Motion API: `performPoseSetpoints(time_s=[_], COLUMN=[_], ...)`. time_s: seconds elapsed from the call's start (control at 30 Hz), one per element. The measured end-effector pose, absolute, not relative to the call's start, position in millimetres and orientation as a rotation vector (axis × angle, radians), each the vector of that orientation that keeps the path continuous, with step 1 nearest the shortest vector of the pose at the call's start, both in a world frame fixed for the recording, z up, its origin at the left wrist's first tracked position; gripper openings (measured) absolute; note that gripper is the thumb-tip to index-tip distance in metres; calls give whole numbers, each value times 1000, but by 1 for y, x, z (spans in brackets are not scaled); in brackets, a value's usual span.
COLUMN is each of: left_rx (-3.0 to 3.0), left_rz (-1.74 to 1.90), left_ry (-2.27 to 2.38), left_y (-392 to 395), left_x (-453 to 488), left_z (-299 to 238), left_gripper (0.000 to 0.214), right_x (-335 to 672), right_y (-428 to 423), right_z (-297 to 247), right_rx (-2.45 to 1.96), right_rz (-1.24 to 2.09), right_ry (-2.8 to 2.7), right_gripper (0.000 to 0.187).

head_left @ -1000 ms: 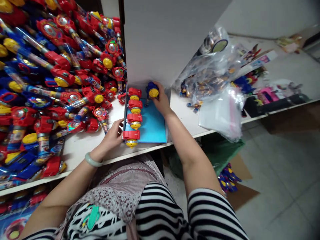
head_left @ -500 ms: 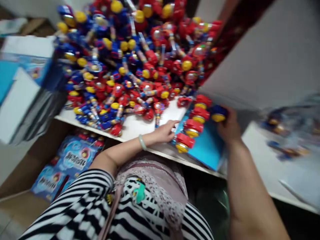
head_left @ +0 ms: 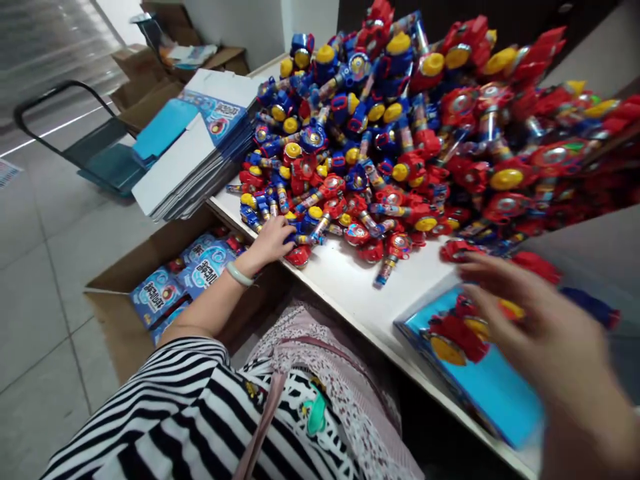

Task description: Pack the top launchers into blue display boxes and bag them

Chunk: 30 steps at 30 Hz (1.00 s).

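My left hand [head_left: 273, 241], with a pale bangle on the wrist, has its bent fingers on a blue toy [head_left: 301, 238] at the front edge of the pile. The toys look like toy watches with clear tubes as straps. My right hand [head_left: 545, 327], smeared by motion, hovers with fingers stretched and apart over a light blue box [head_left: 493, 387]. Red toys with yellow knobs [head_left: 459, 339] lie in a row on that box, partly hidden by this hand. Beyond it lies a blue toy [head_left: 593, 307].
A heap of red and blue toys [head_left: 400, 133] covers the back of the white table [head_left: 345, 273]. To the left are a stack of flat printed boxes [head_left: 200, 153] and a trolley [head_left: 95, 153]. Below, a carton [head_left: 113, 313] holds printed blue packs [head_left: 157, 293].
My left hand has moved from the blue box leftward to the pile. My right hand has let go of a blue toy beside the row. The view has turned left.
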<state>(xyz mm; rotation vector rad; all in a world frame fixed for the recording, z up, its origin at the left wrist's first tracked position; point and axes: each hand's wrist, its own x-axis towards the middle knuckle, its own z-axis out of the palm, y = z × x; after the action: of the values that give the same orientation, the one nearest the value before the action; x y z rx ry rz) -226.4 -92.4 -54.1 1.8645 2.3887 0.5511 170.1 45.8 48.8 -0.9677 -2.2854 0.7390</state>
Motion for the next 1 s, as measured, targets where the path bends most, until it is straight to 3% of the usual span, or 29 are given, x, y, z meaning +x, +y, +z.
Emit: performPoseSetpoints(time_s=[0.1, 0.27, 0.43, 0.57, 0.7, 0.9, 1.0], left_rx=[1907, 2079, 2287, 2430, 2580, 2601, 2247], left_rz=[477, 697, 1184, 1386, 1534, 1698, 1921], left_ry=[2419, 2165, 1805, 1493, 1313, 1127, 1238], left_y=[-88, -85, -92, -79, -70, -73, -72], left_x=[-213, -205, -193, -162, -141, -125, -111], left_z=[-66, -66, -78, -93, -92, -68, -54], left_gripper=[35, 28, 31, 31, 34, 35, 28], right_x=[73, 2, 1, 13, 31, 60, 74], right_y=[26, 28, 41, 39, 28, 17, 14], right_z=[50, 25, 10, 11, 21, 23, 22], right_rx=[-605, -561, -864, -1143, -1264, -1126, -921], right_rz=[817, 715, 1282, 1920, 1984, 2041, 2147], right_ry=[-2743, -2980, -2639, -2172, -1853, -1769, -1635], right_gripper=[32, 33, 29, 51, 85, 65, 72])
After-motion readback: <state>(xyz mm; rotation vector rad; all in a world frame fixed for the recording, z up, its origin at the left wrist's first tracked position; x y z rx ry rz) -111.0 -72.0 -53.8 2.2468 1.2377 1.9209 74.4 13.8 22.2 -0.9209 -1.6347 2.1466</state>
